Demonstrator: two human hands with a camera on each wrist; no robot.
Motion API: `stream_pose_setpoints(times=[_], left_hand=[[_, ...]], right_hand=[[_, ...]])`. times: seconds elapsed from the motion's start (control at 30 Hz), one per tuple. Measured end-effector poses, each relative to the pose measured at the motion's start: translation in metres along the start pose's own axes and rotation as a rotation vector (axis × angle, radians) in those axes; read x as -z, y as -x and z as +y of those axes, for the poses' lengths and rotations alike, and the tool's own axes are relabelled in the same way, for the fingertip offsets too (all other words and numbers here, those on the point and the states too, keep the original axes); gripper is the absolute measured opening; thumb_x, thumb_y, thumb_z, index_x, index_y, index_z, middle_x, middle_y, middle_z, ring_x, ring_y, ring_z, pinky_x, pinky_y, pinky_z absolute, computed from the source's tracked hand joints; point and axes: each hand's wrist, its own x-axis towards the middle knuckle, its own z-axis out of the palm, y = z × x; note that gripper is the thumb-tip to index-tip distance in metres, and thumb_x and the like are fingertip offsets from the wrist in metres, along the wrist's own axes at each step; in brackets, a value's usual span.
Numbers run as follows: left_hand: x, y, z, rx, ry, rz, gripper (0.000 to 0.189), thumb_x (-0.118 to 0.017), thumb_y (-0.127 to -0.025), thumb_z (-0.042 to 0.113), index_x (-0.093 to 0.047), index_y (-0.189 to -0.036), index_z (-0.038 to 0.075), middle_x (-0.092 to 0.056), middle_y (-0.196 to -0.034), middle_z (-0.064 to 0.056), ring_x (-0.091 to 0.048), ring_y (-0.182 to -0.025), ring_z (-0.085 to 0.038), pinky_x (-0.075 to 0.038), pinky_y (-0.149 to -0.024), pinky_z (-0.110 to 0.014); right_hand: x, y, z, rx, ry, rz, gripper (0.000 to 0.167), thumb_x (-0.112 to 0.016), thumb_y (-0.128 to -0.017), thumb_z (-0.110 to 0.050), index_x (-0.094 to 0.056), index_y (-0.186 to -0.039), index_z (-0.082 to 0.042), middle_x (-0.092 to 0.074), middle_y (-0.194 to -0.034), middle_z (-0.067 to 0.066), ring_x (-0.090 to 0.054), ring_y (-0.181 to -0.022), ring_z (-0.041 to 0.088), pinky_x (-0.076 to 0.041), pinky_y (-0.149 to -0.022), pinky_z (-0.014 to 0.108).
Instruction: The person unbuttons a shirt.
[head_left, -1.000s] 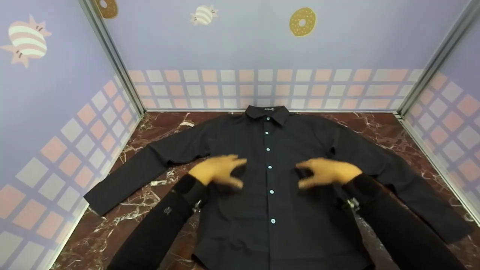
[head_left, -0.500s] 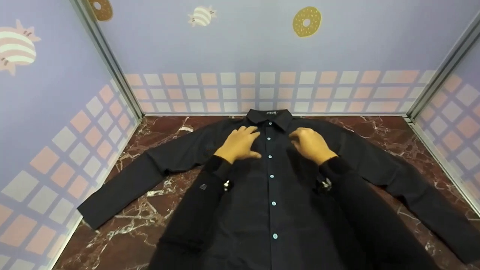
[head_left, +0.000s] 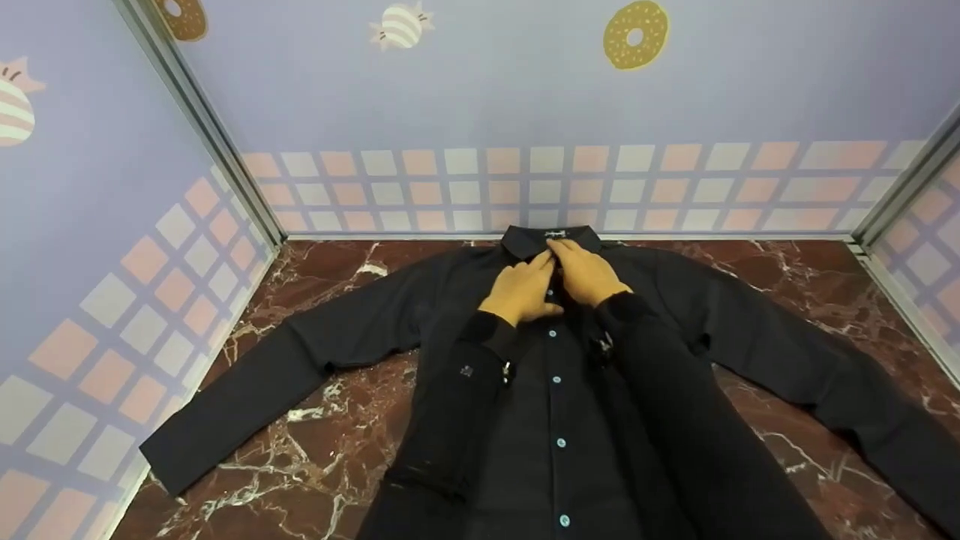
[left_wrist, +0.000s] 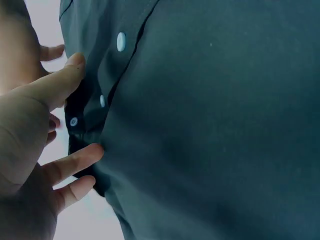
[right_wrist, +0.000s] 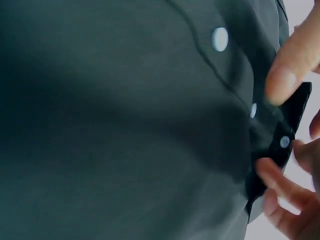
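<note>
Black long-sleeved shirt (head_left: pixel 534 420), laid flat, front side up, on a dark red-brown marbled tabletop (head_left: pixel 330 442), with the pointed collar (head_left: pixel 520 241) at the far end, near the lilac back wall (head_left: pixel 495 90). Small pale label (head_left: pixel 556 234) inside the collar. Row of pale round buttons (head_left: pixel 561 443) running from the collar down the front. One shirt sleeve (head_left: pixel 240 405) angled out to the left of the collar and toward the viewer, the other shirt sleeve (head_left: pixel 817 367) likewise to the right.

Left hand (head_left: pixel 520 291) just below the collar and slightly to its left, fingers mostly straight and reaching toward the collar, thumb spread well apart. Right hand (head_left: pixel 587 274) just below the collar and to its right, fingers stretched toward the left hand, thumb apart from them. Fingertips of both hands close together at the base of the collar. Right wrist view blurred: perhaps touching the cloth there, but impossible to tell how firmly.

Black cuffed arms (head_left: pixel 450 420) over the shirt front, nearer to the viewer than the collar. Behind the collar, a band of pink and white squares (head_left: pixel 503 192); higher up, a striped candy print (head_left: pixel 401 27) to its left and a doughnut print (head_left: pixel 616 43) to its right.
</note>
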Motion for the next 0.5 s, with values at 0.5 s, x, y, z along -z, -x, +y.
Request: stream_pose_setpoints(times=[0.5], left_hand=[[0.006,0.013,-0.007,-0.002,-0.021,0.157,0.101,-0.081,-0.095,0.047,-0.024,-0.17,0.012,-0.018,-0.177,-0.011,-0.057,-0.135,-0.035,-0.052,-0.107,-0.047]], right_hand=[[0.005,-0.001,-0.007,0.027,0.044,0.364,0.015,-0.068,-0.104,-0.006,-0.076,-0.112,0.004,-0.07,-0.107,0.023,-0.072,-0.09,0.045,-0.06,-0.079,0.058]])
